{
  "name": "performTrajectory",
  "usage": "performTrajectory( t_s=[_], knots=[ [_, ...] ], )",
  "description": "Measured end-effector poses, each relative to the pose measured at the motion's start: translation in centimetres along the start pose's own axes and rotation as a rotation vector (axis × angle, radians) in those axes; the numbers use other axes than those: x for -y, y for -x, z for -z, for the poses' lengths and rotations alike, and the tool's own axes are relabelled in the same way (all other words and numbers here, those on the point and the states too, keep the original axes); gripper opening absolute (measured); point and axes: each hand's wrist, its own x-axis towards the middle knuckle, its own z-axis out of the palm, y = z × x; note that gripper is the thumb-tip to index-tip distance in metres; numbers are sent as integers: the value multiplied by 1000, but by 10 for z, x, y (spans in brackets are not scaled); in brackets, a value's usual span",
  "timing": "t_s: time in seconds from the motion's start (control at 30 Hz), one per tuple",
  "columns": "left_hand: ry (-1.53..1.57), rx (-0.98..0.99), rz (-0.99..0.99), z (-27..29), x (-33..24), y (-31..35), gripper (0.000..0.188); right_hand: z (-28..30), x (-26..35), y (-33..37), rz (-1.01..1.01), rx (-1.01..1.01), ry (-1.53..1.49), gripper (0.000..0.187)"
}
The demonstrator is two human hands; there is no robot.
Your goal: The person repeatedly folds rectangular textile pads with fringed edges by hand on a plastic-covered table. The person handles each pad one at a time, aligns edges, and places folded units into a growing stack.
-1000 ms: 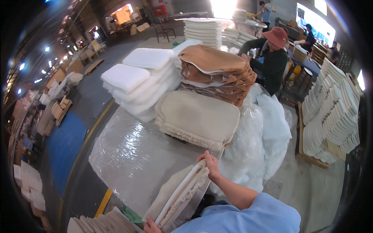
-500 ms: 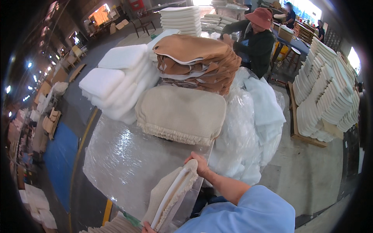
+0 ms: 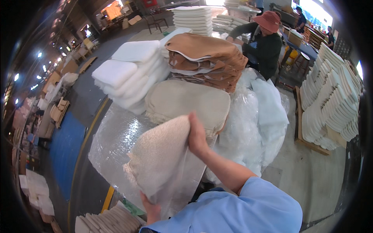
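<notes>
A beige cover (image 3: pixel 159 151) is tilted above the plastic-wrapped desk (image 3: pixel 110 141); the right hand (image 3: pixel 197 136) has its fingers closed on the edge. The left hand (image 3: pixel 152 211) touches the lower end, finger opening unclear.

At the right, leaning stacks of white, slab-shaped cushions (image 3: pixel 324 103) rest on a flat wooden pallet (image 3: pixel 314 145). Beyond, a person in a dark green top (image 3: pixel 268 56) and wide-brimmed red fabric hat (image 3: pixel 268 21) works near a round, white-topped stool (image 3: pixel 305 56); a flat blue rectangular floor panel (image 3: pixel 68 151) lies at the left, and a dark wooden chair (image 3: pixel 153 25) stands far back.
</notes>
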Motion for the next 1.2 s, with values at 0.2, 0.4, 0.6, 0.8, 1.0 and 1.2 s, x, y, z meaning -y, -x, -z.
performTrajectory(
  t_s=[0.2, 0.4, 0.6, 0.8, 1.0, 1.2],
  knots=[
    [131, -62, -62, -50, -98, -84, 69, -10, 27, -16, 276, 42, 262, 54],
    [-1006, 291, -1011, -137, -313, -78, 57, -42, 8, 17, 399, 227, 457, 44],
    [-1197, 450, -762, -144, -327, -105, 48, -62, -17, 41, 623, 505, 570, 60],
    [-1014, 254, -838, -80, -301, -93, 55, 22, -100, 57, 345, 724, 831, 73],
    [-789, 61, -543, 56, -265, -58, 75, 66, -159, 68, -68, 787, 820, 69],
    [-508, -501, -256, 86, -203, 8, 47, 34, -150, 58, -115, 761, 582, 57]
  ],
)
